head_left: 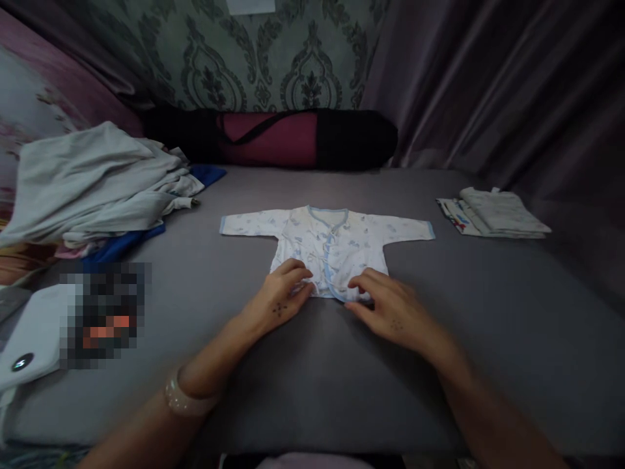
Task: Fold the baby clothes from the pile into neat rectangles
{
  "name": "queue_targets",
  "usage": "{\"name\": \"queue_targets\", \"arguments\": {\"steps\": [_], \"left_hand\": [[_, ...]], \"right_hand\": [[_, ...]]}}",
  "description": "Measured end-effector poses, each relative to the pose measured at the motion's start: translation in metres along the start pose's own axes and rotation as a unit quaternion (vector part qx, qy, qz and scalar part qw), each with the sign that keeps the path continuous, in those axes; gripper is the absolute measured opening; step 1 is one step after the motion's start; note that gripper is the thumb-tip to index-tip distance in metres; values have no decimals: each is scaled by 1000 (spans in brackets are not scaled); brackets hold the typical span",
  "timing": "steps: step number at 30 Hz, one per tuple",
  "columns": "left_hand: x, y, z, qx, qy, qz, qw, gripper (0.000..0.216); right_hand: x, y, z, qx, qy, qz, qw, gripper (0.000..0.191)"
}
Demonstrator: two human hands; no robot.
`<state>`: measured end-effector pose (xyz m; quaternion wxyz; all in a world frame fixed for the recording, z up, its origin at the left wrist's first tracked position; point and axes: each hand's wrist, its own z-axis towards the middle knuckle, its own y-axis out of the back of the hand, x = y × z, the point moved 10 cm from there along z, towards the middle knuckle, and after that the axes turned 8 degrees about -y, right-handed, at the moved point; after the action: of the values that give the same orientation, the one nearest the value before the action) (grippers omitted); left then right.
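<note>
A white baby shirt [305,241] with pale blue prints and blue trim lies spread flat, its sleeves stretched out to both sides and its neckline away from me. At the lower left corner of the shirt rests my left hand [283,293], thumb and fingers apart on the cloth. My right hand [390,303] touches the lower right part near the hem, its fingers bent and the thumb held away from them. Both hands cover the shirt's bottom corners. I see no cloth pinched between the fingers of either hand.
The shirt lies on a grey sheet [488,312]. Folded clothes [502,215] sit at the right, and a loose heap of clothes [92,176] at the left. A white device [39,332] is near left, beside a blurred patch. A black and maroon bag [273,137] lies along the wall.
</note>
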<state>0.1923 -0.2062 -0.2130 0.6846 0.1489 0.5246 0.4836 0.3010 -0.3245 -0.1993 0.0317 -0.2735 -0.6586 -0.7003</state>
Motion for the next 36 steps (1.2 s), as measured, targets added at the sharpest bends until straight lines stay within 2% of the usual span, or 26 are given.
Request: {"name": "queue_targets", "arguments": {"steps": [3,6,10,12,15,19,20,22,24,26,29,31,33,36], "left_hand": [[-4,-12,-1,41,-20,8,999,17],[2,-15,-2,50,-12,8,999,21],[13,-2,-3,-15,16,4,1000,25],[11,1,-3,-27,13,4,1000,33],[1,5,-3,-38,-7,39,999,40],[-20,8,0,-63,-35,75,995,25],[-28,1,2,-44,-45,61,996,20],[-47,-25,8,35,-74,23,996,18],[-72,-56,12,131,-105,7,986,24],[-92,-80,17,190,-109,22,975,34],[-103,-103,27,232,-54,59,969,47],[-100,-112,30,248,-17,78,965,39],[-96,-116,31,260,0,85,962,29],[-86,-111,32,267,7,67,961,25]], "right_hand": [[6,-17,5,-8,15,-38,999,14],[-5,-18,12,2,-6,0,1000,12],[-30,3,25,14,-64,145,987,17],[-39,16,31,25,-85,183,979,21],[-39,34,35,36,-79,180,980,23],[-32,53,36,26,-59,117,991,21],[-31,56,36,25,-54,99,993,21],[-27,59,36,27,-44,71,996,22],[-24,61,35,27,-39,56,997,23],[-23,61,35,31,-39,52,997,23],[-22,59,33,39,-44,49,997,22],[-23,57,32,41,-45,39,997,21],[-23,56,32,41,-45,25,998,20],[-22,55,32,38,-44,10,998,20]]}}
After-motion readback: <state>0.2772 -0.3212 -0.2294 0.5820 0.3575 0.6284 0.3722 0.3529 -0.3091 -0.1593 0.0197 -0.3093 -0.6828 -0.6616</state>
